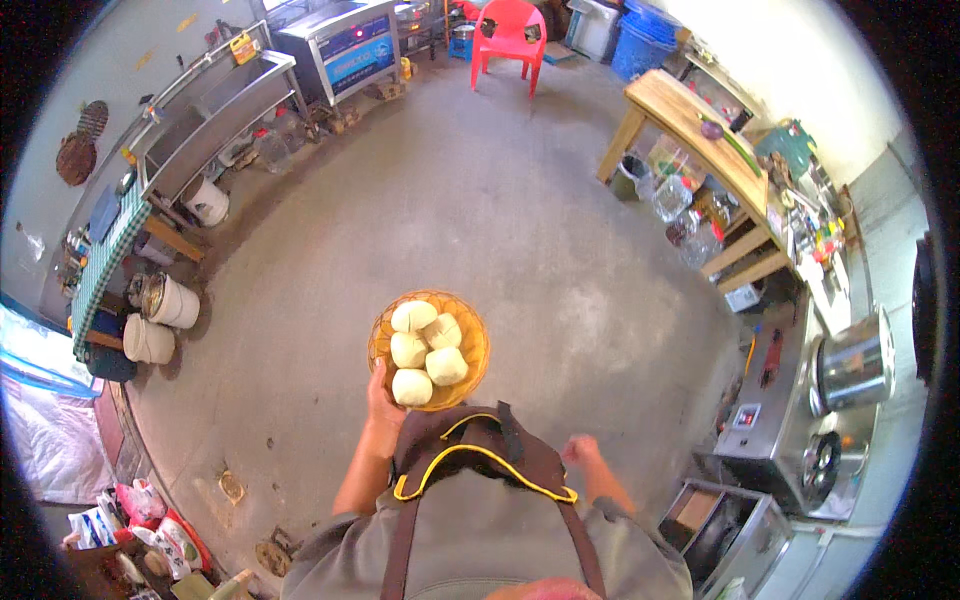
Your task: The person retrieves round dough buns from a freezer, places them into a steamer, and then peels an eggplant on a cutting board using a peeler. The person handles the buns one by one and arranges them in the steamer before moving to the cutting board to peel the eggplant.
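Note:
My left hand grips the lower left rim of a round yellow woven basket, held out in front of my body. Several pale, rounded buns, possibly steamed buns or dough pieces, lie inside it, a few with lines across their tops. Down at my right side hangs my right hand, apart from the basket. Its fingers look curled in, slightly blurred, and nothing shows in them. A dark brown apron with yellow trim covers my front.
A wooden table with an eggplant stands ahead right, beyond it a red plastic chair. Along the left run a metal sink and white buckets. A steel pot sits on the right-hand stove counter.

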`<state>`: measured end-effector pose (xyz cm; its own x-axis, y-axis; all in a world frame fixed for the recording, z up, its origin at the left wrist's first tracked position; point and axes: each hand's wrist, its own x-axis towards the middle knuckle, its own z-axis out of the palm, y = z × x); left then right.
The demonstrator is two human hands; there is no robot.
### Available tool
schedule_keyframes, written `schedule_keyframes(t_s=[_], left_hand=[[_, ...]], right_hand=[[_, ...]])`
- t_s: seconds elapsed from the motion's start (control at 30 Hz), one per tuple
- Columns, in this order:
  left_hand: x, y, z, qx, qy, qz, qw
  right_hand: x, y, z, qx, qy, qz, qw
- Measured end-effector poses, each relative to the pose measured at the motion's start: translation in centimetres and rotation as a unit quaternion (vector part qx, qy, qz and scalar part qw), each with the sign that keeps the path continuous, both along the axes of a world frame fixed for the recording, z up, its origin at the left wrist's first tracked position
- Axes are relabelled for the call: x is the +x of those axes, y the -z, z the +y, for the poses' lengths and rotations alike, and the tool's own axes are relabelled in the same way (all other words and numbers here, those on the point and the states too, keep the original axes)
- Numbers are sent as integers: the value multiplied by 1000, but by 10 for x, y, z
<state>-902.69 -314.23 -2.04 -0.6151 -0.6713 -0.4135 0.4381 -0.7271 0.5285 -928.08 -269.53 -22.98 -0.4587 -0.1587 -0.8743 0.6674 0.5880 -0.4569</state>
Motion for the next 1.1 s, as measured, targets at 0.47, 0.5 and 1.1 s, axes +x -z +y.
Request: schedule_keyframes(t_s=[0.47, 0.5, 1.1], left_hand=[[-375, 38, -318, 24, 2, 27, 999], [-401, 31, -339, 16, 1, 38, 999], [-781, 61, -835, 22, -61, 40, 997]], right_hand=[[-311, 39, -288, 2, 83, -86, 993], [-344, 35, -324, -3, 103, -79, 992], [-849, 46, -820, -32, 28, 40, 998]])
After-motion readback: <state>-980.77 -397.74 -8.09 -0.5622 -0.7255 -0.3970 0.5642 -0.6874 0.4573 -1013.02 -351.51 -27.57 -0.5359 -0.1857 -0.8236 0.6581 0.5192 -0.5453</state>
